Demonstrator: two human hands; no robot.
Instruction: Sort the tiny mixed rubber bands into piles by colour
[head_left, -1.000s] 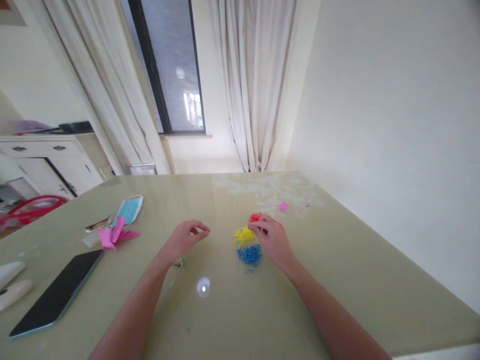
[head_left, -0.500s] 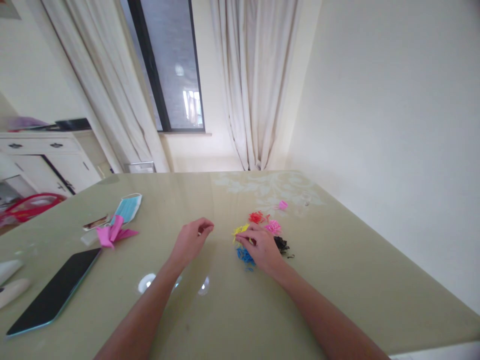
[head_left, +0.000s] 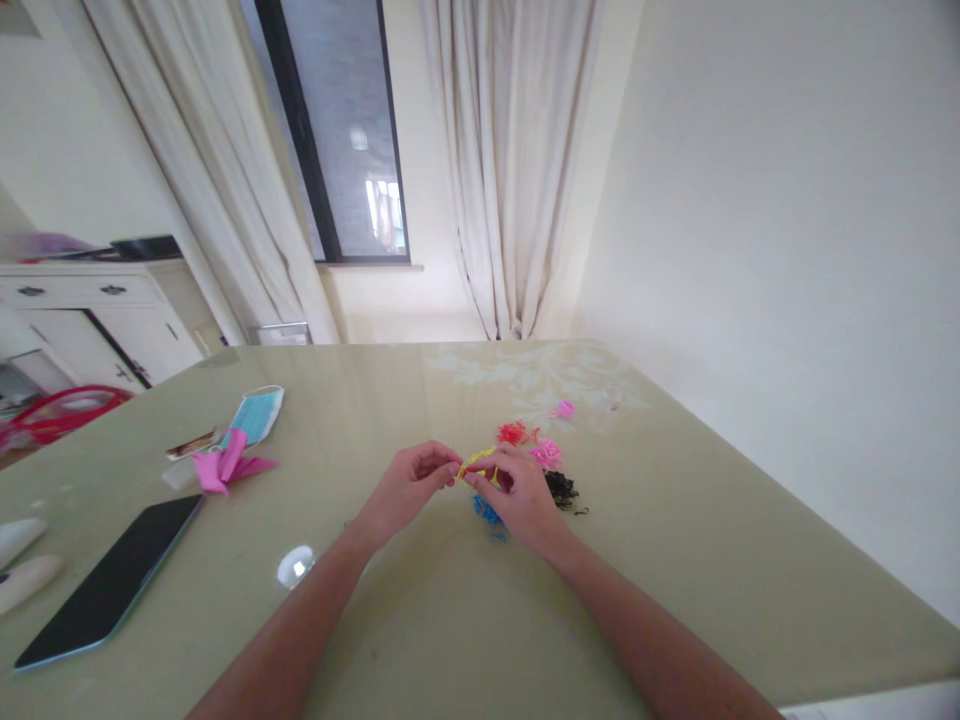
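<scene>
My left hand [head_left: 414, 485] is closed in a pinch at the left side of the yellow heap. My right hand [head_left: 525, 492] reaches over the heaps, thumb and forefinger pinched, its tips almost meeting the left fingertips. A speck of red and yellow shows between both sets of fingertips, too small to name. Around the right hand lie little heaps of thin, small pieces: yellow [head_left: 480, 458], partly behind its fingers, red [head_left: 511, 432] beyond it, pink [head_left: 547, 454] and black [head_left: 561, 489] to its right, and blue [head_left: 487, 510] under its near side.
A dark tablet-like slab [head_left: 112, 580] lies at the left of the glossy table [head_left: 450, 640]. Beyond it are a folded pink piece [head_left: 229, 463] and a blue face mask [head_left: 256, 416]. One more pink piece [head_left: 564, 409] lies past the heaps. A wall [head_left: 810, 300] borders the table's right side.
My left hand has moved right, up to the fingertips of my right hand. The right hand has barely shifted and stays over the heaps.
</scene>
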